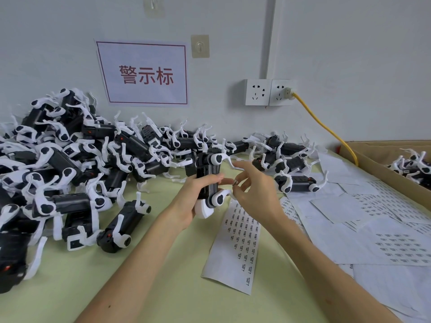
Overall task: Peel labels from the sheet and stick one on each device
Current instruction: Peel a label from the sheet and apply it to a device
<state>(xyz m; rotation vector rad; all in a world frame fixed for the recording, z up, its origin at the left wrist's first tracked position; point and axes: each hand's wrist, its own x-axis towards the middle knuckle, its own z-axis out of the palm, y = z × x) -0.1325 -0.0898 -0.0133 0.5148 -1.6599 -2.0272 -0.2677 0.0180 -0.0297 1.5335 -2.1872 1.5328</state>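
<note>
**Label pinched, device in hand**

Pale green table in the foreground, both bare forearms reaching in from the bottom edge.

Label sheet lies flat on the table between the forearms, just under the right wrist. Its rows of small printed labels are mostly in place, and the near left part is bare backing.

Left hand: fingers curled round a black-and-white device, gripping its body. The device is held upright off the table, white cap at its bottom and white arms sticking out to the right.

Right hand: thumb and forefinger pinch one small label, and the other fingers are spread and lifted. The label is in the air, just beside the device's right side, close to the left fingertips. Cannot tell if it touches the device.

Right of the hands: loose, overlapping paper sheets, some with label grids.

Left and behind: a large heap of devices running along the wall, with a few more past the hands.

Far right: a cardboard box with several devices inside.

Wall: a red-bordered sign with red characters, two stick-on hooks, a double socket, and a yellow cable plugged in, dropping behind the box.
</note>
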